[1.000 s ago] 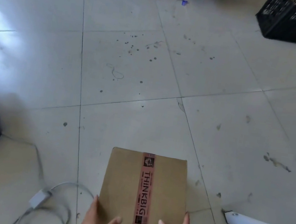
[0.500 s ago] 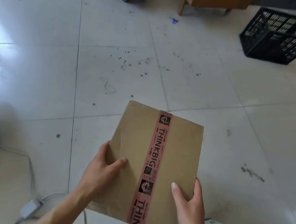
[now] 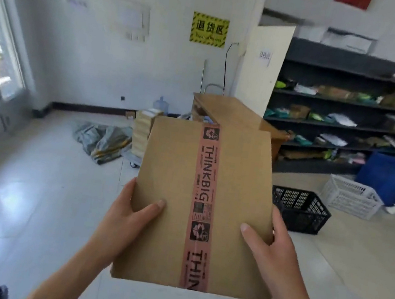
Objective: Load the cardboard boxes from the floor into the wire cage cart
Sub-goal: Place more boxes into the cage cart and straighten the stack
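looks like the returns room of a parcel depot. beyond the fingers (image 3: 149,210) gripping a brown cardboard box sealed with pink printed tape (image 3: 172,184), shows a yellow rectangular wall sign with black hazard edging (image 3: 209,29). right of the fingers, has long black shelving (image 3: 353,103) crammed with soft mail packets, plus a black plastic lattice crate (image 3: 300,209) and a white plastic lattice crate (image 3: 350,197). left of the fingers, holds grey plastic courier sacks (image 3: 101,139) beside stacked tan cartons (image 3: 143,127).

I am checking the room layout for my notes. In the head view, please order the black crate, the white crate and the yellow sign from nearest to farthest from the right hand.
1. The black crate, on the floor just beyond the right hand.
2. The white crate, farther back on the right.
3. The yellow sign, high on the far wall, to the left.
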Demonstrator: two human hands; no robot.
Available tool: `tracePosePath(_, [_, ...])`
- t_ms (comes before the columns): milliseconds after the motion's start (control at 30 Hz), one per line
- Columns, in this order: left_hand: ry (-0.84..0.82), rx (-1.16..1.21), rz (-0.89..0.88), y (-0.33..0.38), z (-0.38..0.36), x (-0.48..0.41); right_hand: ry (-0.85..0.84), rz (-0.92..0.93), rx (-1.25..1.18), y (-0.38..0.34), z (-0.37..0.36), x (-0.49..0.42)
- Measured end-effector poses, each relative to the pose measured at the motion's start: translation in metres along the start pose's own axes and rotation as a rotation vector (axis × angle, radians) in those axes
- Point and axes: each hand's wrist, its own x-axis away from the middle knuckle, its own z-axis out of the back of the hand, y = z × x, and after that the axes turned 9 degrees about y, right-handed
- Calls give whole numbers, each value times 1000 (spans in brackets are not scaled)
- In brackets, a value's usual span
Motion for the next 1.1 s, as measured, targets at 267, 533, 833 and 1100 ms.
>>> tracePosePath(267, [304, -89, -335, 224, 118, 117, -61, 270, -266, -213, 56, 81])
tracePosePath(533, [660, -181, -314, 241, 240, 313, -359, 301, -425, -263, 32, 231])
tracePosePath(833, [1203, -292, -55, 204, 410, 591, -911, 401, -450, -305, -45, 497])
tracePosePath(1100, [1754, -419, 209, 158, 473, 953, -1444, 428, -385, -284, -47, 848])
